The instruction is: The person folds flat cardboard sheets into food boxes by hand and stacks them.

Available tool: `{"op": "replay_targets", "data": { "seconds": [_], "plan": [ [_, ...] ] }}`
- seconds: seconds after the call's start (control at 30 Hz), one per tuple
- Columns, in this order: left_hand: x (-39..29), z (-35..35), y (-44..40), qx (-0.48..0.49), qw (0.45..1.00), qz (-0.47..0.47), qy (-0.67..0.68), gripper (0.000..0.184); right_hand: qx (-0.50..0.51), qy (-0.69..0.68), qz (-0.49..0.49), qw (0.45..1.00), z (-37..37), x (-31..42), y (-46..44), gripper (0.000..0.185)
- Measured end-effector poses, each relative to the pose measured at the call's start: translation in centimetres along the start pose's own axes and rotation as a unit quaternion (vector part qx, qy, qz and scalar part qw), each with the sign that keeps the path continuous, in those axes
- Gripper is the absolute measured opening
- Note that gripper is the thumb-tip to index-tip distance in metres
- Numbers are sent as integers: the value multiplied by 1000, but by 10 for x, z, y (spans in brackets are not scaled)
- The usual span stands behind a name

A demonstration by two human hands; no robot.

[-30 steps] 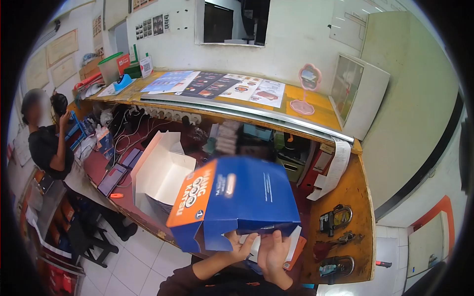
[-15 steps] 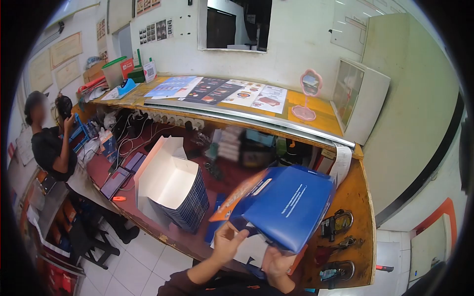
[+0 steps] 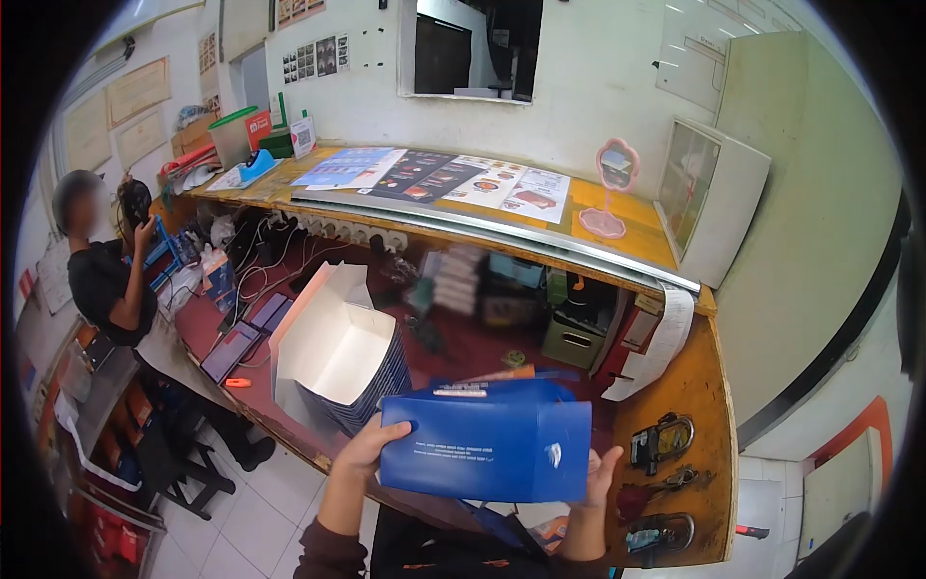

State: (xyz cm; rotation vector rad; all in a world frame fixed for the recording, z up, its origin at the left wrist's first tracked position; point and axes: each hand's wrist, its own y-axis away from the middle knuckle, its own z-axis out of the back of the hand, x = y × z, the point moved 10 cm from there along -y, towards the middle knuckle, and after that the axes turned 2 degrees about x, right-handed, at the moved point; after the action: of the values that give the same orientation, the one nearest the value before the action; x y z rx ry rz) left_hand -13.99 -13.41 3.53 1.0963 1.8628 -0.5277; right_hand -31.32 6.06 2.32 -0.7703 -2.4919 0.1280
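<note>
A blue cardboard box [image 3: 482, 449] with small white print is held in front of me, over the desk's near edge. My left hand [image 3: 371, 449] grips its left end, thumb on the printed face. At the right end, my right hand [image 3: 600, 475] holds against the side; its thumb side shows and some fingers are hidden behind the cardboard. An orange flap [image 3: 511, 374] sticks up at the far side of this box. Just beyond my left hand stands a tall stack of nested boxes [image 3: 352, 362], white inside and blue outside, with raised flaps.
A person [image 3: 111, 256] stands at the left holding a dark object. Phones [image 3: 231, 349] and cables lie on the red desk. Padlocks [image 3: 661, 442] rest on the wooden side at the right. Above, a shelf carries menu sheets [image 3: 424, 176] and a pink mirror [image 3: 608, 188].
The blue box has turned from tilted to nearly level and come lower and left. My left hand has shifted to its left end, my right hand to its right end. The view shifts slightly.
</note>
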Motion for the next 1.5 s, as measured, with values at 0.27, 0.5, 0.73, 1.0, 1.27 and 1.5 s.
{"op": "replay_targets", "data": {
  "seconds": [0.27,0.5,0.73,1.0,1.27,1.5],
  "plan": [
    [24,-54,15,265,959,-18,97,95,-162,158,52,973,-21,-14,-15,29],
    [41,-115,26,307,845,-8,437,32,-98,325,315,886,-71,-5,4,24],
    [40,-90,-12,21,983,-164,79,55,-118,350,261,892,-96,-15,-2,21],
    [40,-79,-21,69,966,-97,228,11,9,297,99,950,-59,-47,-14,34],
    [16,-31,-1,-32,989,-105,-96,24,-119,124,8,985,2,-9,-32,20],
    [14,-36,13,-80,911,-326,-241,17,-200,387,132,890,-8,-17,-13,18]
  ]
}}
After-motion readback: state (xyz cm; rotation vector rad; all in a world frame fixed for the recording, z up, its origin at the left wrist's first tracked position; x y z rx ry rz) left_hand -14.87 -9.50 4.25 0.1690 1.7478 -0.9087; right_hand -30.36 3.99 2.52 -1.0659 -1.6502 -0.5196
